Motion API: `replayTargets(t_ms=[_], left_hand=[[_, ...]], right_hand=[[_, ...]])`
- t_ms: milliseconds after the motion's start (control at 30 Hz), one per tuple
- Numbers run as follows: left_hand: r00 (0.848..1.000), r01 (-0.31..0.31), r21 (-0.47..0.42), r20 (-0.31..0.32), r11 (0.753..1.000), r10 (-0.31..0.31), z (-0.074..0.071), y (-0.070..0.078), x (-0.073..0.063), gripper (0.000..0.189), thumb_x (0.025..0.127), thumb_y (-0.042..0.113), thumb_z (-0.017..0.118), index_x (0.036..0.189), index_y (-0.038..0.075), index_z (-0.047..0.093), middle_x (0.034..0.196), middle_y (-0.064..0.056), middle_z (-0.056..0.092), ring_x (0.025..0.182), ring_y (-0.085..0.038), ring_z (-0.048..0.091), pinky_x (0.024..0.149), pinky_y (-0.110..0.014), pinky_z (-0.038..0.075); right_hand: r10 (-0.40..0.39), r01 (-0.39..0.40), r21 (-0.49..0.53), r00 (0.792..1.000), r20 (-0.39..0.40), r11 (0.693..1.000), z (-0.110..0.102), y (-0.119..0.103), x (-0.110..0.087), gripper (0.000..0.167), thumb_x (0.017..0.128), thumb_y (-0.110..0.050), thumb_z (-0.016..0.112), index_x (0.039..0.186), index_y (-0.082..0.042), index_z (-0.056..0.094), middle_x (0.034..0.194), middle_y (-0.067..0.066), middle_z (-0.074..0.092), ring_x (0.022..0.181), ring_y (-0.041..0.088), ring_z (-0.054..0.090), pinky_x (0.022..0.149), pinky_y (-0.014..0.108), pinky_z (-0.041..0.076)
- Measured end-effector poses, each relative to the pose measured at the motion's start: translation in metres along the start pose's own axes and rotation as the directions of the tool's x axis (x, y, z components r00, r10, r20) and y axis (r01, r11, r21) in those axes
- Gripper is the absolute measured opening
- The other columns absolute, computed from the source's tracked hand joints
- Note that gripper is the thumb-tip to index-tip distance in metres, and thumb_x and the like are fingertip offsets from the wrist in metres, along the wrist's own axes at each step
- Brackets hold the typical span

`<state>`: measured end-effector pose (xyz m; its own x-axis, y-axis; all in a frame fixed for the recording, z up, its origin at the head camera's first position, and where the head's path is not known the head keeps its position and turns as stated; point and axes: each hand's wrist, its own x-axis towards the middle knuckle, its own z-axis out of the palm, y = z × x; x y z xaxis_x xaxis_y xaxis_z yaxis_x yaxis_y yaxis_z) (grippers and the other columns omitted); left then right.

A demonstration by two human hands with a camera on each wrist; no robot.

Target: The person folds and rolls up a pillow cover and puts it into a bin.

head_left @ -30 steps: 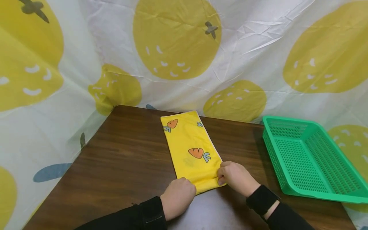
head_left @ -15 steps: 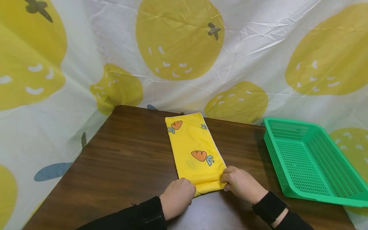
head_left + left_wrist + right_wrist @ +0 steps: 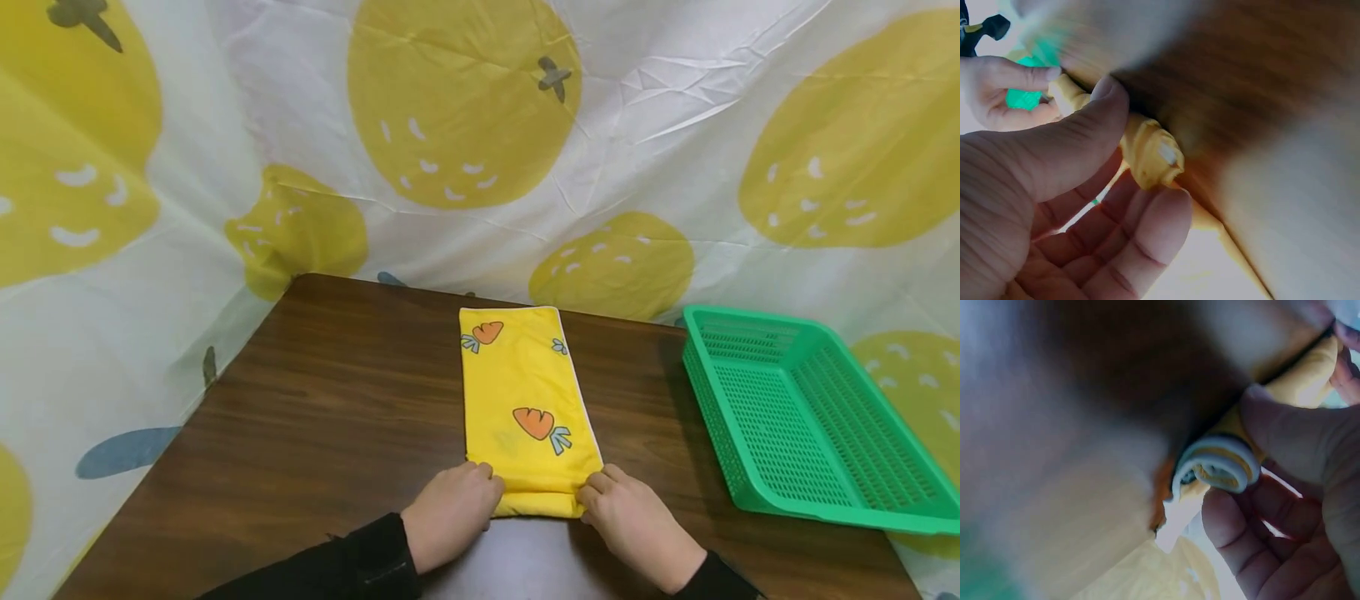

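Note:
A yellow cloth [image 3: 517, 375] with orange carrot prints and a white edge lies lengthwise on the brown table, its near end turned into a roll. My left hand [image 3: 456, 510] pinches the left end of that roll between thumb and fingers. At the other end, my right hand [image 3: 636, 521] grips the roll the same way. In the right wrist view the rolled end [image 3: 1217, 464] shows spiral layers with a pale edge, between the thumb and the fingers. The left wrist view shows the bunched left end [image 3: 1152, 153] held by thumb and fingertips.
A green plastic basket [image 3: 720, 450] with perforated walls stands on the right side of the table [image 3: 315, 417]. Behind and to the left hangs a white sheet [image 3: 480, 250] printed with yellow fruit, meeting the table's edges.
The cloth's far end has swung to the right, so the cloth lies straighter. My right hand has moved right and nearer with its end of the roll; the left hand has barely shifted.

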<state>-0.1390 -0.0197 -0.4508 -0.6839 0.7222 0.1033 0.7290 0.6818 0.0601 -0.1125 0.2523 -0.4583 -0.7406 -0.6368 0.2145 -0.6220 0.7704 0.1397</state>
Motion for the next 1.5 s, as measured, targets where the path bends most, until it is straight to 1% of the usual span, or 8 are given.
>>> replayTargets(t_ms=[233, 667, 800, 900, 1033, 1133, 1300, 1500], left_hand=[[0.992, -0.082, 0.170, -0.083, 0.982, 0.097, -0.002, -0.009, -0.003, 0.012, 0.094, 0.011, 0.077, 0.083, 0.015, 0.075, 0.074, 0.003, 0.068, 0.066, -0.010, 0.058, 0.056, -0.026, 0.046], [0.993, -0.116, 0.063, -0.002, 0.991, 0.117, 0.002, -0.022, -0.019, 0.015, 0.097, 0.010, 0.074, 0.083, 0.017, 0.072, 0.074, 0.006, 0.065, 0.069, -0.007, 0.055, 0.060, -0.024, 0.044], [0.991, -0.047, -0.169, 0.117, 0.984, 0.067, -0.002, -0.034, -0.014, 0.022, 0.091, 0.010, 0.080, 0.077, 0.019, 0.066, 0.067, 0.008, 0.056, 0.063, -0.007, 0.049, 0.059, -0.025, 0.041], [0.960, 0.104, -0.321, 0.279, 0.941, -0.011, -0.006, -0.046, -0.004, 0.026, 0.088, 0.012, 0.084, 0.072, 0.021, 0.066, 0.066, 0.011, 0.055, 0.063, -0.006, 0.048, 0.061, -0.026, 0.042], [0.916, 0.199, -0.295, 0.395, 0.934, -0.070, -0.009, -0.051, 0.008, 0.030, 0.084, 0.014, 0.088, 0.065, 0.023, 0.066, 0.064, 0.012, 0.057, 0.065, -0.006, 0.051, 0.062, -0.029, 0.043], [0.935, 0.140, -0.222, 0.349, 0.965, -0.056, -0.010, -0.046, 0.009, 0.033, 0.081, 0.013, 0.087, 0.061, 0.023, 0.063, 0.060, 0.012, 0.054, 0.060, -0.007, 0.049, 0.056, -0.029, 0.041], [0.987, -0.010, -0.098, 0.160, 0.995, 0.026, -0.008, -0.036, -0.006, 0.029, 0.085, 0.012, 0.086, 0.069, 0.020, 0.063, 0.066, 0.009, 0.053, 0.060, -0.007, 0.045, 0.056, -0.025, 0.039], [0.979, -0.174, 0.017, 0.115, 0.985, 0.171, -0.003, -0.021, -0.030, 0.015, 0.096, 0.015, 0.075, 0.081, 0.016, 0.071, 0.075, 0.006, 0.058, 0.062, -0.004, 0.047, 0.056, -0.022, 0.043]], right_hand=[[0.095, -0.095, 0.051, 0.995, 0.001, 0.994, 0.001, -0.007, -0.001, 0.019, 0.080, -0.014, 0.091, 0.088, -0.013, 0.074, 0.086, -0.003, 0.068, 0.081, 0.017, 0.057, 0.070, 0.031, 0.053], [0.114, -0.128, 0.181, 0.990, 0.088, 0.975, -0.002, -0.026, -0.007, 0.020, 0.080, -0.015, 0.091, 0.090, -0.017, 0.075, 0.090, -0.007, 0.067, 0.086, 0.013, 0.056, 0.073, 0.028, 0.054], [0.109, -0.122, 0.224, 0.992, 0.070, 0.967, -0.002, -0.026, -0.005, 0.021, 0.079, -0.012, 0.092, 0.092, -0.017, 0.076, 0.092, -0.007, 0.064, 0.087, 0.012, 0.057, 0.075, 0.029, 0.055], [0.112, -0.127, 0.252, 0.991, 0.071, 0.959, -0.003, -0.026, -0.003, 0.020, 0.080, -0.011, 0.091, 0.094, -0.017, 0.078, 0.093, -0.006, 0.064, 0.087, 0.011, 0.058, 0.077, 0.029, 0.056], [0.106, -0.125, 0.254, 0.990, 0.088, 0.959, -0.003, -0.028, 0.003, 0.020, 0.081, -0.011, 0.091, 0.096, -0.016, 0.079, 0.093, -0.006, 0.065, 0.086, 0.011, 0.058, 0.077, 0.029, 0.056], [0.093, -0.109, 0.221, 0.992, 0.084, 0.969, -0.002, -0.031, 0.006, 0.019, 0.080, -0.011, 0.091, 0.092, -0.016, 0.078, 0.089, -0.006, 0.065, 0.082, 0.010, 0.055, 0.074, 0.027, 0.054], [0.096, -0.111, 0.185, 0.991, 0.092, 0.976, -0.002, -0.035, 0.010, 0.016, 0.081, -0.011, 0.089, 0.083, -0.016, 0.074, 0.082, -0.006, 0.062, 0.076, 0.009, 0.051, 0.067, 0.026, 0.049], [0.138, -0.160, 0.185, 0.983, 0.124, 0.970, -0.003, -0.035, 0.010, 0.014, 0.085, -0.011, 0.087, 0.082, -0.014, 0.074, 0.082, -0.005, 0.062, 0.075, 0.009, 0.051, 0.066, 0.027, 0.049]])
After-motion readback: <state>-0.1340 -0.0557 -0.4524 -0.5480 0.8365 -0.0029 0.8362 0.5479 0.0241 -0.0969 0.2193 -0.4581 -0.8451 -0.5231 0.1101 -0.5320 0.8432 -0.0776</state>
